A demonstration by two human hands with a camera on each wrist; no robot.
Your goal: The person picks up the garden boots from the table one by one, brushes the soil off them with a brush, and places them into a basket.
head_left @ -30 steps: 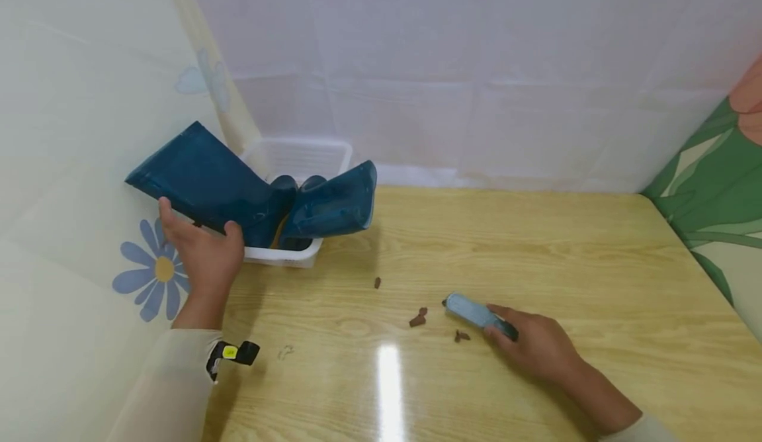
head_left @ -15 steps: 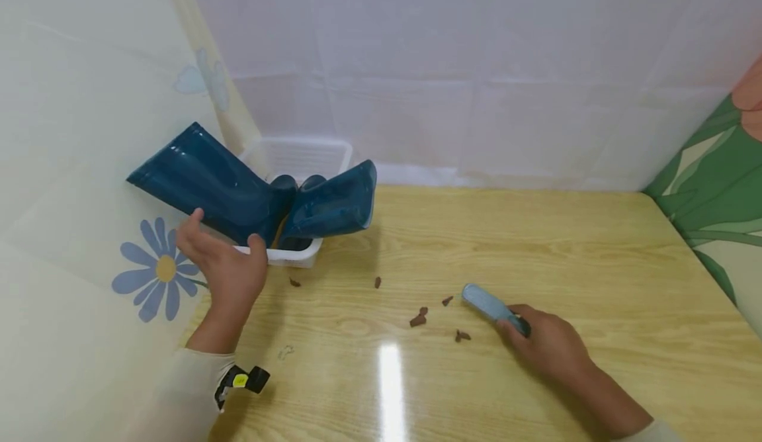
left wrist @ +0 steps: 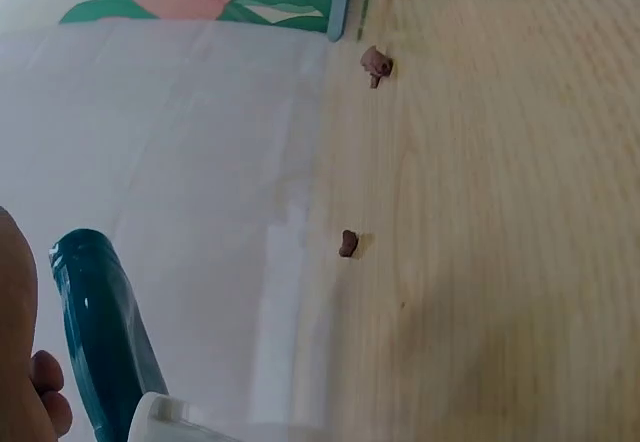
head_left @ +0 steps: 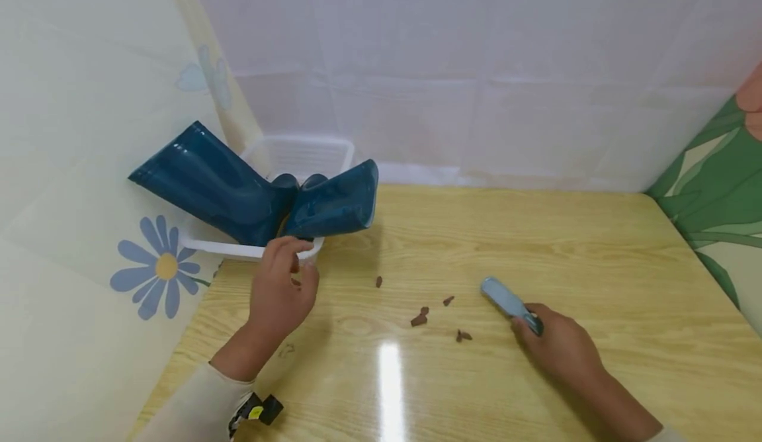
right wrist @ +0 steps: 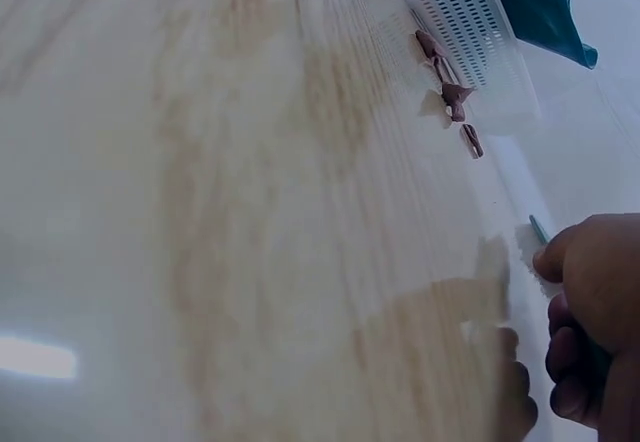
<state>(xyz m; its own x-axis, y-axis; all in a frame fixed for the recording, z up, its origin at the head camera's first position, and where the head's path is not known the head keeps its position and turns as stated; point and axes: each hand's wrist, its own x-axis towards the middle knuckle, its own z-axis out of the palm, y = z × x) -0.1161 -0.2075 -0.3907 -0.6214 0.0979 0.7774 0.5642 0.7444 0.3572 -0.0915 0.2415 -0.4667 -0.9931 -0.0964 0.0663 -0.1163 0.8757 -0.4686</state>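
My left hand (head_left: 282, 290) is at the front rim of a white plastic basket (head_left: 232, 249), fingers loosely curled and nothing visible in them. Two dark teal rubber boots lie in the basket: the left boot (head_left: 208, 180) leans out to the left, and the right boot (head_left: 336, 200) points its opening to the right. My right hand (head_left: 559, 343) grips the dark handle end of a brush (head_left: 503, 295) with a flat blue-grey back, above the table's right half. In the right wrist view, pale bristles show under the brush beside the thumb.
Small brown clumps (head_left: 419, 320) lie scattered on the wooden table (head_left: 536, 237) between the hands. A single brown bit (head_left: 378, 282) lies closer to the basket. A white sheet (head_left: 417, 98) hangs behind, and a flower-printed sheet (head_left: 149, 257) borders the left side.
My left hand has left the left boot's shaft and moved right along the basket's front. My right hand has drawn the brush rightward, uncovering a brown bit. A bit near the basket is now hidden.
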